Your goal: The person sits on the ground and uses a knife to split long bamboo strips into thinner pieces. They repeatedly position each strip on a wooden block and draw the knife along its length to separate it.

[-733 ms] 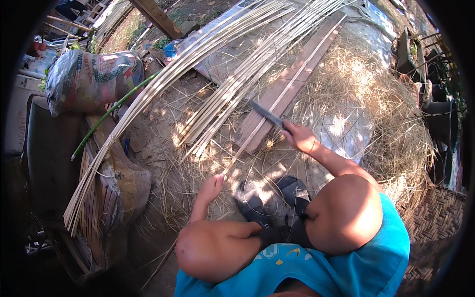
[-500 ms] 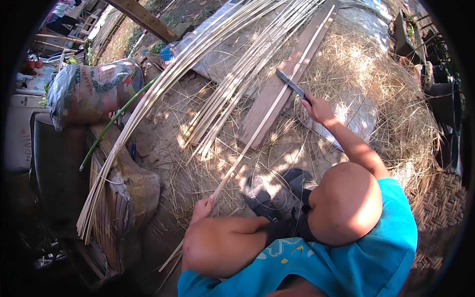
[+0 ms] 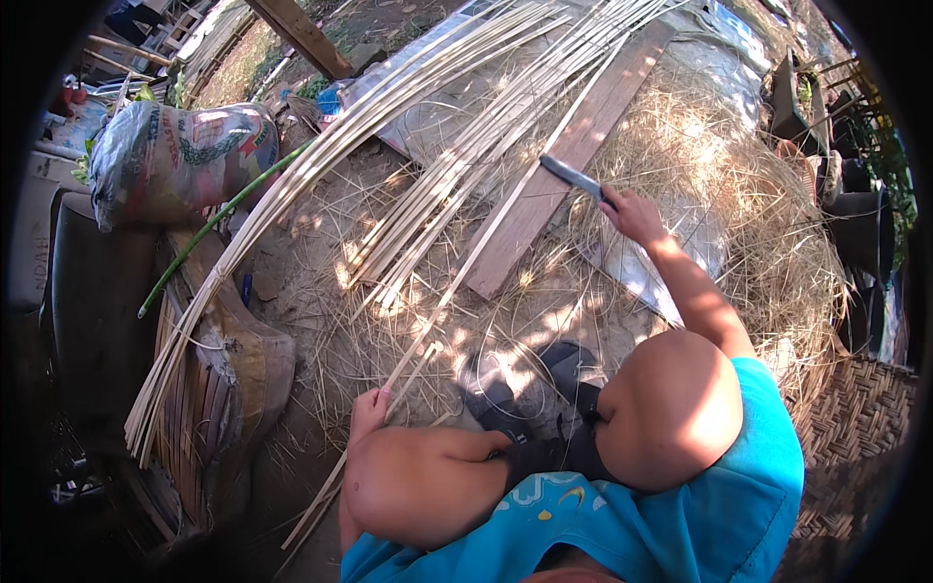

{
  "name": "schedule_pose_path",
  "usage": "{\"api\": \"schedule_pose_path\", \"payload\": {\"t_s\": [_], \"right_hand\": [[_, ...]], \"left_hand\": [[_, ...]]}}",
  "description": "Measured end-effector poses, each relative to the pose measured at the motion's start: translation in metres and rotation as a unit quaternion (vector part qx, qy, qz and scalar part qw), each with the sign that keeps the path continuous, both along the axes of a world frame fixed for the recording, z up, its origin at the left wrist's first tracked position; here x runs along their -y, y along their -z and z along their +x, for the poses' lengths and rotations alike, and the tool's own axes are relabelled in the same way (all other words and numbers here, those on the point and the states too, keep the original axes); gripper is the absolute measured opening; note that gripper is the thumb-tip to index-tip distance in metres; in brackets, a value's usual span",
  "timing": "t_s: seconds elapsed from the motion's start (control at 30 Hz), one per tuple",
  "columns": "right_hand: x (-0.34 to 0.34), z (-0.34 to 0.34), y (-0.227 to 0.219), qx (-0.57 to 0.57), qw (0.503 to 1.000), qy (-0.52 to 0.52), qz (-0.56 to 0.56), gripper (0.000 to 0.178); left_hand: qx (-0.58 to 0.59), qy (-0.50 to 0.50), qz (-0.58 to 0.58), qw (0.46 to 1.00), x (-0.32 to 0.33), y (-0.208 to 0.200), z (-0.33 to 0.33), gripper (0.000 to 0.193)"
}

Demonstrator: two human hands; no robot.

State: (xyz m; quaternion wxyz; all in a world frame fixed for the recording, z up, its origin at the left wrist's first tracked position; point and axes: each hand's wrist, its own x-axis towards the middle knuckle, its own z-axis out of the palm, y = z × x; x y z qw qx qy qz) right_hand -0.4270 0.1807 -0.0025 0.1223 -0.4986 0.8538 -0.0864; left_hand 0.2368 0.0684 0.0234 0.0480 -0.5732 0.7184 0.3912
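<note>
My left hand, low beside my left knee, is closed round the near end of a long, pale bamboo strip. That strip runs away from me along the left edge of a brown wooden board. In my right hand, fingers wrapped round the handle, is a knife whose dark blade crosses the board and points left. The blade's tip meets the strip at the board's left edge; whether it presses into it I cannot tell. Left of the board lies a sheaf of similar strips.
A long tied bundle of strips rests over a wooden block at the left, beside a green stalk. Behind stands a stuffed sack. Thin shavings heap up at the right, above a woven mat.
The strip has shifted from the board's middle to its left edge. The knife's blade has swung flatter across the board, and my left hand sits a little further left. The whole view has shifted slightly.
</note>
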Motion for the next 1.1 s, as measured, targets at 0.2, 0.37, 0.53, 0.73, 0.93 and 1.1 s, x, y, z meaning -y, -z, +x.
{"api": "schedule_pose_path", "payload": {"t_s": [0.2,0.37,0.53,0.73,0.93,1.1], "right_hand": [[0.009,-0.049,-0.036,0.031,0.97,0.192,-0.143,0.045],[0.0,0.038,0.0,0.11,0.986,0.102,-0.079,0.05],[0.006,0.089,0.012,0.179,0.977,0.11,-0.033,0.052],[0.012,0.085,0.011,0.192,0.974,0.116,-0.04,0.046],[0.008,0.087,-0.003,0.192,0.973,0.118,-0.041,0.042],[0.003,0.088,0.009,0.183,0.977,0.106,-0.041,0.051]], "left_hand": [[0.032,0.019,-0.053,0.998,-0.001,-0.008,0.009,0.049],[-0.018,0.042,-0.045,0.998,0.003,0.018,-0.086,0.049],[-0.042,0.166,-0.302,0.938,-0.012,0.035,-0.126,0.037],[-0.161,0.254,-0.443,0.845,-0.008,0.03,-0.134,0.012],[-0.294,0.076,-0.324,0.896,-0.014,-0.028,-0.195,0.012],[-0.208,0.119,-0.458,0.856,0.031,-0.068,-0.275,0.034]]}}
